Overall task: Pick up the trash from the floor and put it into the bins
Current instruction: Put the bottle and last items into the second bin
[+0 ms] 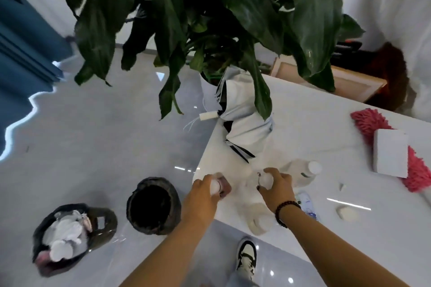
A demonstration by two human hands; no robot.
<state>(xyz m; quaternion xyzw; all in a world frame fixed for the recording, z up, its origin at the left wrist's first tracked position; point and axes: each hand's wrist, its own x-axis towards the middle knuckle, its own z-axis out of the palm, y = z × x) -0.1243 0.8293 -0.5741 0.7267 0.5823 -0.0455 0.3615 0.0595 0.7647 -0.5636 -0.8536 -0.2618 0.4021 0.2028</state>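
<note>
Far left, near: full bin (pixel 70 237), packed with white crumpled trash, lying on the glossy floor (pixel 93 135). Just right of it: empty bin (pixel 154 205), dark inside, standing close to the table (pixel 314 123) corner. Next right: left hand (pixel 205 193), fingers curled over a small white bottle (pixel 215 187) with a pinkish label at the table's near-left corner, apparently gripping its top. Further right: right hand (pixel 277 186), beaded bracelet on the wrist, fingers curled round a pale crumpled item (pixel 265 179), too blurred to name. Beyond it: plastic jug (pixel 300 175) on its side, then a pink mop head (pixel 396 147) under a white block (pixel 389 154) at far right. Overhead: plant (pixel 210 18) leaves hanging low. Risks, as a judgement: bottle right at the table edge, easily knocked to the floor by a loose grip; full bin overflowing if anything more goes there, so empty bin the safer target; both loads carried at once likely to mean a dropped piece or a bumped bin; slick floor apt to let a dropped bottle roll.
</note>
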